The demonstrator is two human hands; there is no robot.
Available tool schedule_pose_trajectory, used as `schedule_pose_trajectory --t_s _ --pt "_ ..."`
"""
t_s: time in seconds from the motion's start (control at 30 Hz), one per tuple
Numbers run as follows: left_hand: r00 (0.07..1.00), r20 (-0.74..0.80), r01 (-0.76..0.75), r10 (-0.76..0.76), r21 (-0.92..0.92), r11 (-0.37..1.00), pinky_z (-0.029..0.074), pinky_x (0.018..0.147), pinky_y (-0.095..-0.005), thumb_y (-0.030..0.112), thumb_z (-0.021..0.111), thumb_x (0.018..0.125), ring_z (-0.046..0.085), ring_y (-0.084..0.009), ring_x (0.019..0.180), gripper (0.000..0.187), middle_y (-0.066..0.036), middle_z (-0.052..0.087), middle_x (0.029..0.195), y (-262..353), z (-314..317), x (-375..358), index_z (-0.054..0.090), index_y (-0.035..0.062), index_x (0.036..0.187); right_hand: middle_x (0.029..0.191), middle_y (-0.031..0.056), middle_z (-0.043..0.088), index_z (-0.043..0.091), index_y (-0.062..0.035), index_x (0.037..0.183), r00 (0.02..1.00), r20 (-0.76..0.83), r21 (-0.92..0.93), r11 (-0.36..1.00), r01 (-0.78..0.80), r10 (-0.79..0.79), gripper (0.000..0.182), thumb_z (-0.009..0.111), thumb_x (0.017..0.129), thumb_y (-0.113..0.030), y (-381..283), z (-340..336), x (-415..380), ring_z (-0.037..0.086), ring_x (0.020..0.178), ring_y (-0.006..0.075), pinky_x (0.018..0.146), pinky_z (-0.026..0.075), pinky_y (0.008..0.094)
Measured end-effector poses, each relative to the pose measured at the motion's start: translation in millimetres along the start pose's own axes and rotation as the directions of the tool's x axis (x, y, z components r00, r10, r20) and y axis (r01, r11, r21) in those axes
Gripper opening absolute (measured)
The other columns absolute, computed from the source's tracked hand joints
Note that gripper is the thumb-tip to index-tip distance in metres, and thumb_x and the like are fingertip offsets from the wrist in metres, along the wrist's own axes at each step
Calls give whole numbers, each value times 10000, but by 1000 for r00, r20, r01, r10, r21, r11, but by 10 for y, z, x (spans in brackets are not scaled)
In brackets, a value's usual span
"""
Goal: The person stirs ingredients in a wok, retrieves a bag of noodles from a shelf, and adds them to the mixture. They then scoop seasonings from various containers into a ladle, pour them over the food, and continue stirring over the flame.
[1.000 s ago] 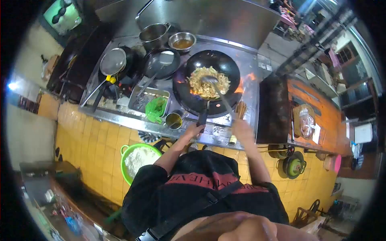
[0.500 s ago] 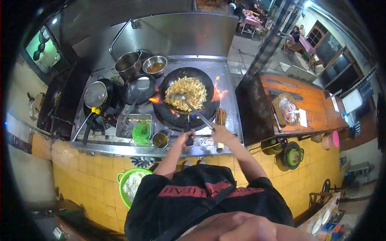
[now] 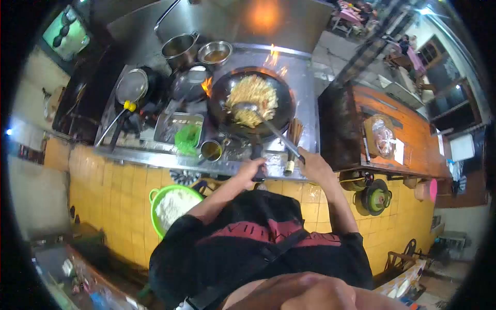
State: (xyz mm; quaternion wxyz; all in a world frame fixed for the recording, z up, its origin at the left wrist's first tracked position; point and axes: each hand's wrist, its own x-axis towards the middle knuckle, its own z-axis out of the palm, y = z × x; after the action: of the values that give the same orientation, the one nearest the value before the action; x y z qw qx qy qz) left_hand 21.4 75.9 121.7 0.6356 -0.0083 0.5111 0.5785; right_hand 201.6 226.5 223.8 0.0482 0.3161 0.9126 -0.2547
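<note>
A black wok (image 3: 219,116) sits over the burner, full of pale yellow food (image 3: 253,93) that looks like noodles. My left hand (image 3: 252,171) is closed round the wok's dark handle (image 3: 257,151). With my right hand (image 3: 316,168) I grip the long shaft of a metal ladle (image 3: 281,135). Its bowl rests in the food at the wok's near left part. Flames (image 3: 272,56) rise behind the wok and at its left side.
Left of the wok are a metal tray (image 3: 164,132) with a green bag (image 3: 189,138), a metal cup (image 3: 211,150) and a strainer (image 3: 132,87). A bundle of thin sticks (image 3: 294,134) lies to the right. A green basin (image 3: 156,206) of white food stands below.
The wok and my left hand have come slightly closer to my body over the stove. Flames behind the wok are taller. The whole view has shifted, with the stove higher in it.
</note>
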Motion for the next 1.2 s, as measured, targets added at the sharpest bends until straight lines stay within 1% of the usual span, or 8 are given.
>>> schedule_pose_trajectory --t_s 0.23,0.37,0.57,0.63,0.9,1.1,1.17,1.2 --pt "975 -8 -215 223 242 946 462 486 -291 185 644 824 542 -143 503 157 -42 565 600 159 -493 498 600 58 745 863 268 623 477 -82 1253 994 -1 -80 991 -109 109 429 570 847 -185 -34 145 9 603 855 437 762 487 512" --pt "997 19 -78 78 34 996 455 475 -289 176 634 832 543 -145 497 167 -46 566 618 110 -60 -29 579 41 751 930 264 624 419 -109 1324 981 -65 -295 935 -196 185 490 525 860 -226 138 291 247 622 828 423 737 497 522" --pt "991 49 -132 127 118 984 472 486 -300 142 591 852 545 -147 507 133 -67 559 637 -10 -375 214 538 33 797 940 267 621 535 -71 1226 954 -285 104 992 -67 94 419 603 829 -187 -55 -279 -112 607 864 418 735 487 470" --pt "933 7 -349 360 271 897 478 495 -302 106 597 834 546 -143 513 114 -61 562 666 -56 -597 717 519 22 828 907 263 626 492 -69 1268 942 -333 92 996 -5 35 451 584 843 -187 -102 -58 70 617 862 412 719 491 469" --pt "948 -54 -296 314 216 930 495 491 -316 90 642 816 550 -146 527 174 -43 547 672 10 -746 1200 510 49 921 843 241 619 410 -47 1315 968 -192 -211 956 -202 162 496 518 840 -142 154 841 1173 622 781 410 675 488 512" --pt "966 -47 -243 254 172 955 486 478 -302 114 658 822 543 -134 524 147 -24 538 655 68 -735 1130 533 64 883 815 282 617 465 21 1230 897 -267 101 936 -338 353 443 552 844 -181 217 858 860 625 736 417 620 492 513" --pt "969 -15 -243 245 84 966 481 472 -304 111 651 830 541 -132 523 141 -21 534 649 57 -710 1109 530 65 887 724 209 612 409 9 1270 907 -421 -147 988 -56 -11 493 561 873 -242 371 1235 961 608 559 336 479 481 461" --pt "969 -15 -246 248 78 966 481 472 -304 111 651 830 541 -132 523 141 -21 534 649 34 -714 1138 530 65 887 701 174 583 409 -10 1267 949 -123 465 862 -202 289 494 560 883 -281 217 1218 1012 566 498 284 433 468 424"
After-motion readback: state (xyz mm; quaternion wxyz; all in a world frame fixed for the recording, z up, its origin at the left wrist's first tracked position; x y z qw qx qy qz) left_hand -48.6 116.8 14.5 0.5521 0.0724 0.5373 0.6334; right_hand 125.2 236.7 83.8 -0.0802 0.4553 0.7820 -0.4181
